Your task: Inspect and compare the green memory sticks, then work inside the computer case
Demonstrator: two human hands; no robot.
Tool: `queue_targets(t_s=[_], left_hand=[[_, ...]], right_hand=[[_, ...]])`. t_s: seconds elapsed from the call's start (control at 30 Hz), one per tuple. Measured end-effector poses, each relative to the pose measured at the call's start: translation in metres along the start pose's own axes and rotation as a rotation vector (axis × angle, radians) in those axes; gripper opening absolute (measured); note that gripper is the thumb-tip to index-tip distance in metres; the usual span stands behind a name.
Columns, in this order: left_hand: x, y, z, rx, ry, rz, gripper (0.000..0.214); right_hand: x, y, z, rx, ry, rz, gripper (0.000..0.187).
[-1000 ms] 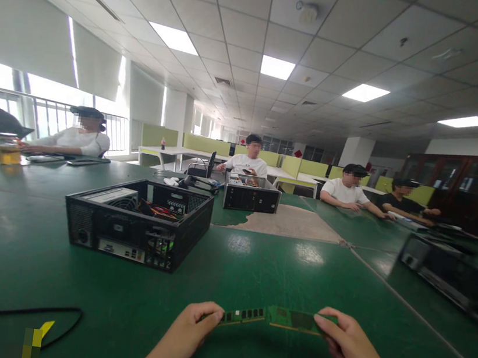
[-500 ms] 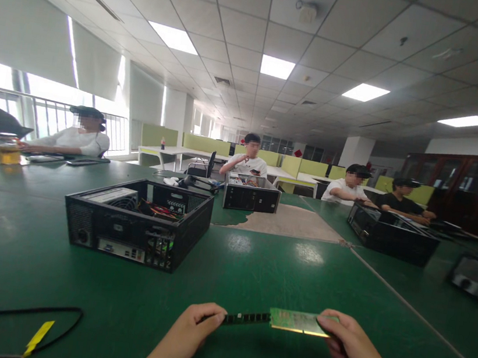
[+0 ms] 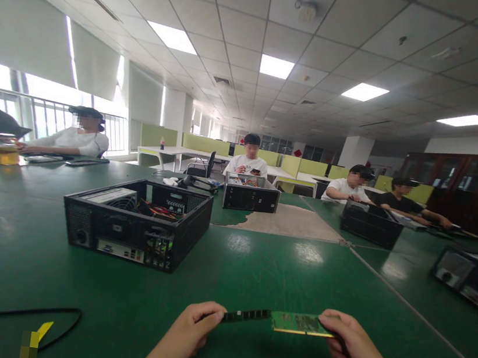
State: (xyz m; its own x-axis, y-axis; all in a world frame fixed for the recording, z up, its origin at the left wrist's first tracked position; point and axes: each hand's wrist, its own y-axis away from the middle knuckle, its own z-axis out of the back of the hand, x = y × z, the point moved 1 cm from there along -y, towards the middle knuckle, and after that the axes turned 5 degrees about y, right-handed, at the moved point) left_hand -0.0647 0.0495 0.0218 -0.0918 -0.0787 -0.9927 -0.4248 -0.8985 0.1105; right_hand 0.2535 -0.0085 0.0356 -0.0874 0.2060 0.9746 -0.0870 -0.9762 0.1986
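Note:
Between thumb and fingers, my left hand (image 3: 195, 329) pinches the outer end of a dark RAM stick (image 3: 247, 316) with black chips along it. My right hand (image 3: 345, 337) grips the right end of a green RAM stick (image 3: 297, 323), whose gold contact edge faces down. The inner ends of the two sticks meet or overlap; I cannot tell whether they touch. Both are held above the green table (image 3: 253, 269). Beyond my left hand stands an open black computer case (image 3: 120, 227), with a fan and red wires inside.
Another open computer case (image 3: 250, 198) stands across the table before a seated person (image 3: 247, 165). More cases (image 3: 371, 224) are at the right near other people. A black cable (image 3: 69, 330) with a yellow tag lies at lower left; a jar of amber liquid (image 3: 6, 151) stands far left.
The green stick has tilted slightly, so its surface shows less glare. At the right, a co-worker's case has turned and moved left, and the nearer case has also shifted left. My hands barely moved.

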Motion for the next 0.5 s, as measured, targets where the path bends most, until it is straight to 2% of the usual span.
queue_targets(t_s=[0.27, 0.5], left_hand=[[-0.0037, 0.0022, -0.0043, -0.007, -0.008, -0.017, 0.06], [0.0013, 0.0001, -0.0042, 0.013, -0.003, -0.059, 0.059]], right_hand=[[-0.0029, -0.0015, 0.0029, 0.013, -0.013, -0.012, 0.036], [-0.0045, -0.0019, 0.0022, 0.024, -0.025, -0.006, 0.033]])
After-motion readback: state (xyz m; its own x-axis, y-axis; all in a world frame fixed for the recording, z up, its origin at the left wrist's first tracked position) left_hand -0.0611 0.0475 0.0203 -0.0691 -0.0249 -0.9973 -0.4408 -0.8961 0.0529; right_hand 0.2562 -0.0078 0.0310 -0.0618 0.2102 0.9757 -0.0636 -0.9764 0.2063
